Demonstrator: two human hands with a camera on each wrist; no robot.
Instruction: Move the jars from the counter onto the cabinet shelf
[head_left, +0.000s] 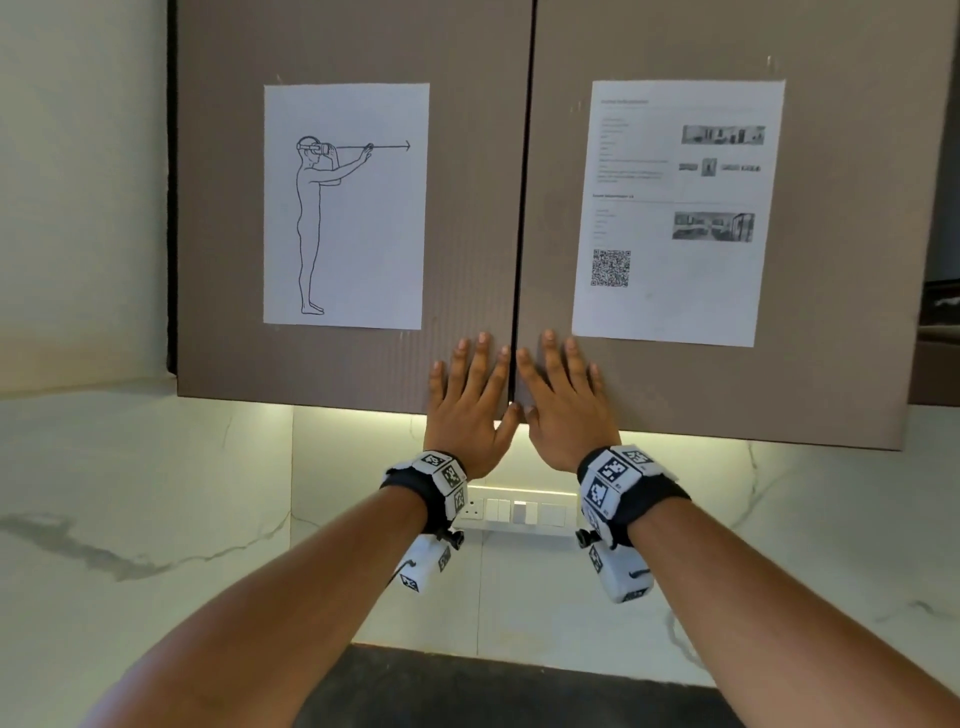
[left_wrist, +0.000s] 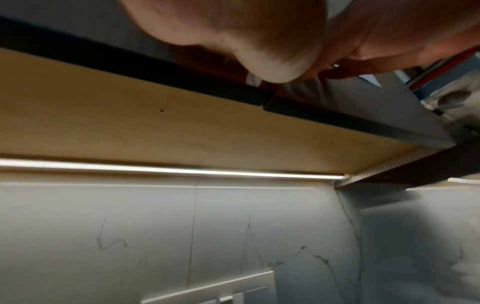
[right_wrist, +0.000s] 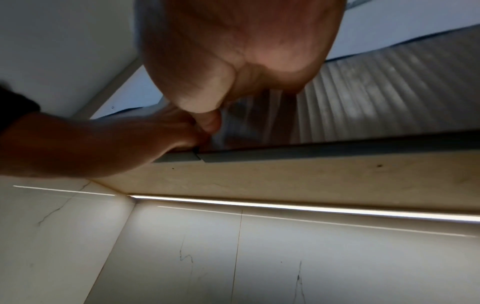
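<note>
Hands were pressed flat, fingers spread: left hand (head_left: 470, 402) on brown ribbed left cabinet door (head_left: 353, 52), right hand (head_left: 563, 402) on matching right door (head_left: 727, 47), thumbs together at 6 o'clock of the seam.

Ribbed taupe cabinet doors (head_left: 467, 156), white-marble wall (head_left: 130, 493)

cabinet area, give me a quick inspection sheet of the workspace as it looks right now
surface: dark counter edge at the bottom of the head view, nothing seen on it
job's things: cabinet doors both closed; jars and shelf not in view
clutter: nothing seen
grippers: left hand and right hand flat, fingers straight, against the doors either side of the centre gap
cables: short black lead on each wrist camera
surroundings: figure drawing sheet on left door, QR-code sheet on right; light strip under cabinet; marble wall; switch panel
</note>
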